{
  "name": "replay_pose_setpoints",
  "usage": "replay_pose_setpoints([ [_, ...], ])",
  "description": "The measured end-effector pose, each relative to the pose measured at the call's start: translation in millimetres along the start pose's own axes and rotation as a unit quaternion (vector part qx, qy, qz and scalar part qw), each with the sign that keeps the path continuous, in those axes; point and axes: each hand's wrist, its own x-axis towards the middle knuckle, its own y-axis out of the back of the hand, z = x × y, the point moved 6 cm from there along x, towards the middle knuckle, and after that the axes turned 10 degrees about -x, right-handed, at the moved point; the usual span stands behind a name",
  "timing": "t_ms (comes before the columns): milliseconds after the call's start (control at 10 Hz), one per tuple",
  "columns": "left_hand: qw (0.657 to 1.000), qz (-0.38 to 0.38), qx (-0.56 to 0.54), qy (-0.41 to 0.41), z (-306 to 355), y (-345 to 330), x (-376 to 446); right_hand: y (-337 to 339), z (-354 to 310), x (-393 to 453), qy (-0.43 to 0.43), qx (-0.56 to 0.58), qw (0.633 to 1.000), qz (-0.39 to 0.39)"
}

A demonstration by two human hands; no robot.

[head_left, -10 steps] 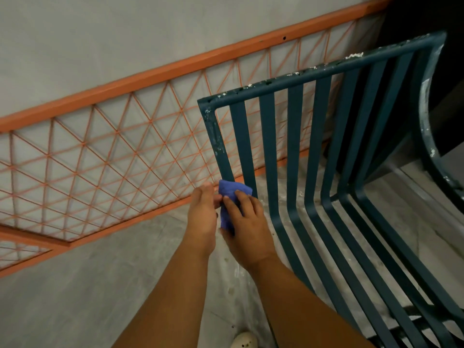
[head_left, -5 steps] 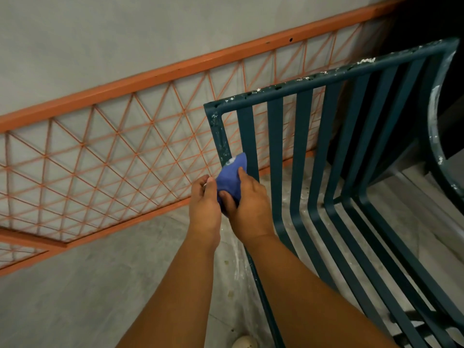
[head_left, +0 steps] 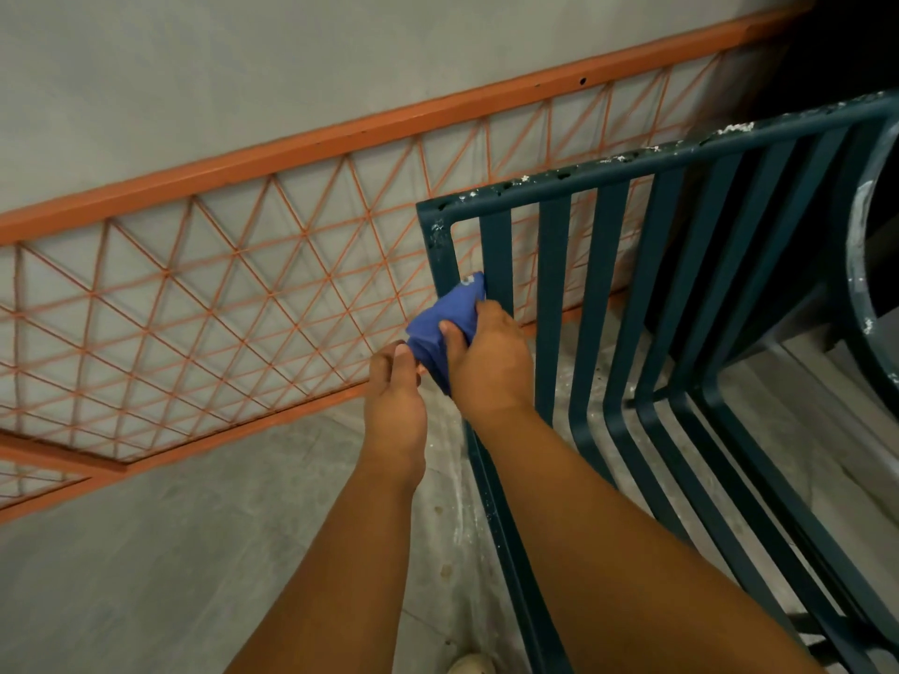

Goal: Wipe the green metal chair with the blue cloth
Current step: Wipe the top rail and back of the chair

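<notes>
The green metal chair [head_left: 554, 304] stands at the right, its slatted back facing me, with white specks along the top rail. The blue cloth [head_left: 445, 328] is bunched around the left upright of the chair back, below the top corner. My right hand [head_left: 491, 362] grips the cloth from the right and presses it on that upright. My left hand [head_left: 396, 396] sits just left of it, fingertips pinching the cloth's lower edge. The upright behind the cloth is hidden.
An orange metal lattice frame [head_left: 204, 294] leans along the grey wall behind the chair. Pale dusty sheeting [head_left: 457, 488] covers the grey floor under the chair. A curved armrest [head_left: 861, 265] with white smears is at the far right. A shoe tip [head_left: 469, 664] shows at the bottom.
Both hands and the cloth have moved up the left upright of the chair back, closer to the top corner. The cloth is more bunched than a second ago.
</notes>
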Motion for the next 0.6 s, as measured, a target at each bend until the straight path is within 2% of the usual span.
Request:
replay_pose_setpoints([
  [100,1.000,-0.005,-0.003,0.016,-1,-1,-1,8,-12,9,0.012,-0.011,1.000,0.021],
  [200,1.000,-0.022,0.006,0.016,-3,-6,-2,16,-27,10,0.061,0.001,0.996,0.063],
  [300,0.999,-0.038,-0.008,0.029,-5,-11,-6,7,-23,-2,0.142,-0.048,0.985,0.083],
  [400,0.998,-0.038,0.003,0.045,-11,-11,-10,0,-10,-7,0.178,-0.056,0.980,0.068],
  [500,0.997,-0.029,0.008,0.065,-16,-6,-9,12,-19,2,0.200,-0.071,0.974,0.085],
  [600,0.996,-0.018,0.004,0.082,-17,-4,-7,29,-46,11,0.253,-0.101,0.949,0.160],
])
